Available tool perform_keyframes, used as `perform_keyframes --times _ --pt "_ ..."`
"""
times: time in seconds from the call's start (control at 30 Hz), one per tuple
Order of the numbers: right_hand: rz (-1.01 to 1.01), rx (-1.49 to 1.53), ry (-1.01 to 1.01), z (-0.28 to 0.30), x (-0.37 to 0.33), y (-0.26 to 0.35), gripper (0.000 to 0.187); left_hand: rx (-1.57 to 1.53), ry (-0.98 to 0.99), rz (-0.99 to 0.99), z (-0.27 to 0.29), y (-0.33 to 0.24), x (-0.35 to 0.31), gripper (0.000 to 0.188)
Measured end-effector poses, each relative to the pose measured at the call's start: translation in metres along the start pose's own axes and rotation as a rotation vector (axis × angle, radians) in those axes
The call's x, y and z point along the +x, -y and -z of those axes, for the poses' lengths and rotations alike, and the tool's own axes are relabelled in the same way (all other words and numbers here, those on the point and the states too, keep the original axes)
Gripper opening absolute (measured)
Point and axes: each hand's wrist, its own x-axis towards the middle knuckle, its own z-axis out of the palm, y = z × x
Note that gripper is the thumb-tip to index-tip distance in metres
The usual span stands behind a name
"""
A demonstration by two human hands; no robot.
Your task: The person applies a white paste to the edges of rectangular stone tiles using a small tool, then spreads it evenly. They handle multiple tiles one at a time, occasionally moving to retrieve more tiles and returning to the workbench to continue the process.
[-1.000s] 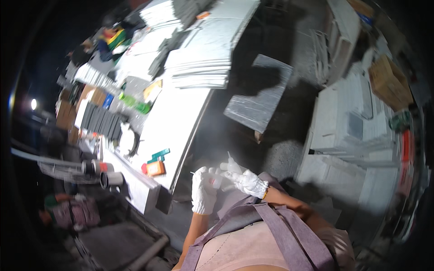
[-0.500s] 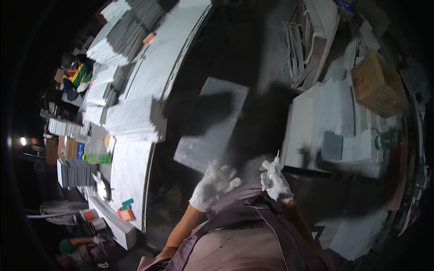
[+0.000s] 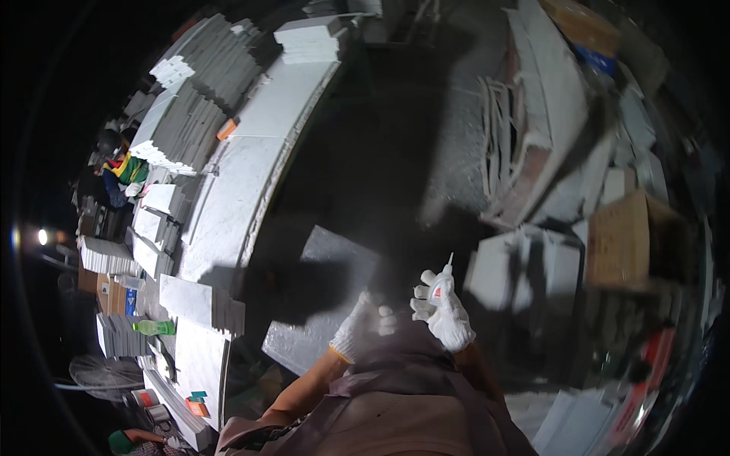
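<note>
My right hand [image 3: 447, 319], in a white knitted glove, is closed around a small white squeeze bottle [image 3: 439, 292] with a red mark. The bottle's thin pointed nozzle sticks up past my fingers. My left hand [image 3: 359, 328], gloved in the same way, is slightly blurred. Its fingers are bent and apart, and I see nothing held in them. Below and ahead of the left hand lies a flat grey sheet [image 3: 293, 343] with a shiny surface, partly in shadow.
A long white-topped bench [image 3: 262, 144] runs along the left, bearing tile stacks [image 3: 201, 305] and a green bottle [image 3: 154, 327]. Leaning slabs [image 3: 544, 114], white blocks [image 3: 490, 270] and an open cardboard box [image 3: 617, 239] stand on the right. Another person [image 3: 125, 171] is at far left.
The bench, grey sheet and right-hand stacks have shifted downward in view, as I have moved forward. The right hand, still around the bottle, sits slightly further left.
</note>
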Motion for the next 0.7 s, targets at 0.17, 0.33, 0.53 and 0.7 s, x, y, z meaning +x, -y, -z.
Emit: perform_keyframes --times 0.17,0.33,0.53,0.7 --pt "-0.068 0.051 0.233 -0.027 0.125 0.091 0.061 0.318 -0.114 -0.071 -0.076 -0.088 0.098 0.09" --pt "0.036 -0.087 -0.03 -0.03 0.212 0.217 0.057 0.342 -0.024 -0.257 -0.171 -0.179 0.183 0.094" --pt "0.064 0.077 -0.289 -0.044 0.336 0.289 0.048 0.016 0.332 -0.378 -0.196 -0.242 0.27 0.05" --pt "0.079 0.15 -0.236 -0.04 0.466 0.354 0.044 0.496 0.179 -0.525 -0.217 -0.26 0.347 0.055"
